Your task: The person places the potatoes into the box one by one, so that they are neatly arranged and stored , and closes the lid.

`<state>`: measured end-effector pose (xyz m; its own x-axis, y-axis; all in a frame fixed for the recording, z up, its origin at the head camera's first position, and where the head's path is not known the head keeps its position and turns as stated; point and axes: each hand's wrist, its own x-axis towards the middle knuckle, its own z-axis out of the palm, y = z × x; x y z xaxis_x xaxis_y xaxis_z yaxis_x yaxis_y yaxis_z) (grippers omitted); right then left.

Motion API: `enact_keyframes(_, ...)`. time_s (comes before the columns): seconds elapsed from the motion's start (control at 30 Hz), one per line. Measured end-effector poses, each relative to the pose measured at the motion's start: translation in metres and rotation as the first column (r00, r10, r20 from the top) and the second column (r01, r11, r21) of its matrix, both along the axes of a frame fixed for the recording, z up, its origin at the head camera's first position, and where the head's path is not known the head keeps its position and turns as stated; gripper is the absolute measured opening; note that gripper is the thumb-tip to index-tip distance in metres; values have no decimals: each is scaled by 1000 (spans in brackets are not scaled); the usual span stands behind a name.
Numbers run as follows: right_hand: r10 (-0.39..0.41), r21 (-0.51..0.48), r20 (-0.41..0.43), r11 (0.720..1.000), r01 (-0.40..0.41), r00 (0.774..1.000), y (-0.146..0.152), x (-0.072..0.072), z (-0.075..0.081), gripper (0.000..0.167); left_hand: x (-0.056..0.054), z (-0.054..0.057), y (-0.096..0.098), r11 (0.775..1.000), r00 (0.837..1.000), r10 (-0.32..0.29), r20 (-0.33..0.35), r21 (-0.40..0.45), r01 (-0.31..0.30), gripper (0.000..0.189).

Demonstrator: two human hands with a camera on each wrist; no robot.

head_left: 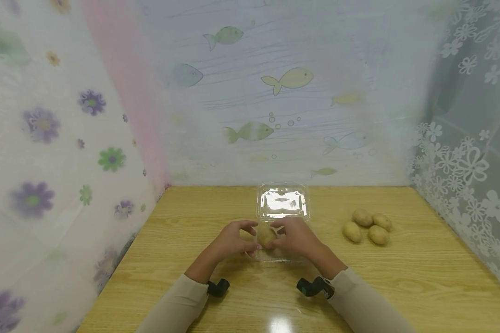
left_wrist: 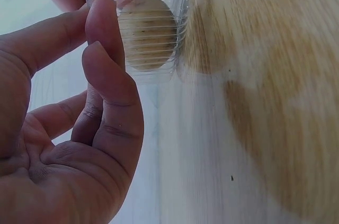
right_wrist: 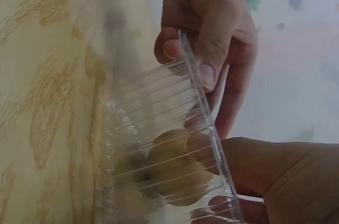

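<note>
A clear plastic clamshell container (head_left: 281,260) stands on the table, its lid (head_left: 263,203) folded back away from me. My left hand (head_left: 232,239) pinches the container's near left rim between thumb and fingers. Inside, toward the left end, is a yellowish potato (head_left: 266,236), also visible through the ribbed wall in the left wrist view. My right hand (head_left: 295,237) reaches over the rim and holds this potato, thumb on one side. In the right wrist view the ribbed wall partly blurs the right fingers (right_wrist: 200,152). The right hand covers much of the container's inside in the head view.
Several loose potatoes (head_left: 362,217) lie grouped on the wooden table (head_left: 400,286), right of the container. A curtain with fish drawings (head_left: 250,132) hangs along the table's back edge. Flowered sheets (head_left: 33,199) flank both sides.
</note>
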<state>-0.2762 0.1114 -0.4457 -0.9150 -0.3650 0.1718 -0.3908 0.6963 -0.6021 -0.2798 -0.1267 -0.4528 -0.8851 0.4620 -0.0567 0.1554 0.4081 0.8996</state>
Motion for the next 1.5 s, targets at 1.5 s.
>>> enact_keyframes(1.5, -127, -98, -68, 988, 120, 990, 64, -11, 38, 44, -2, -4, -2, 1000, 1000, -2, -12, -2, 2, 76)
